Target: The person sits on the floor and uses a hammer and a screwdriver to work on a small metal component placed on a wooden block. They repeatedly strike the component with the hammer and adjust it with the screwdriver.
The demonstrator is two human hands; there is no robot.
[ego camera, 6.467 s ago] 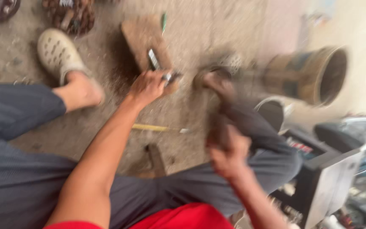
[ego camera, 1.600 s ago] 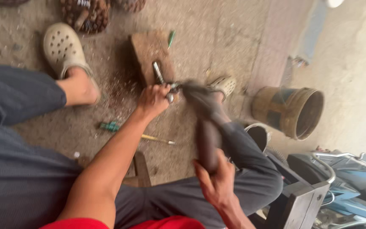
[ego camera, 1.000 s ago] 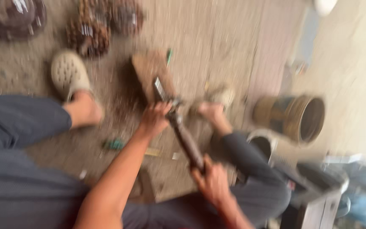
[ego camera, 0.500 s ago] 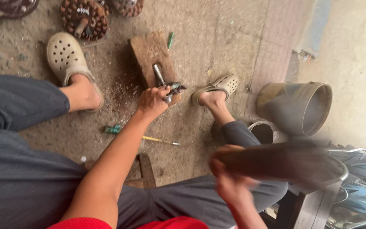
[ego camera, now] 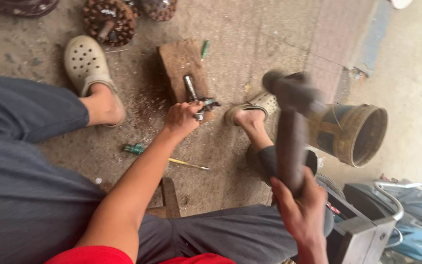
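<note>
Here, blurred hammer [ego camera: 291, 122] over wooden block [ego camera: 181, 63]

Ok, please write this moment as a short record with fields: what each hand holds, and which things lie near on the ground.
left hand: presses a small metal part on the wooden block
right hand: grips the hammer, raised and blurred
ground near the left arm: green-handled screwdriver
behind the block: rusty round motor part
on the right: bucket lying on its side
feet: pale perforated clogs
</note>
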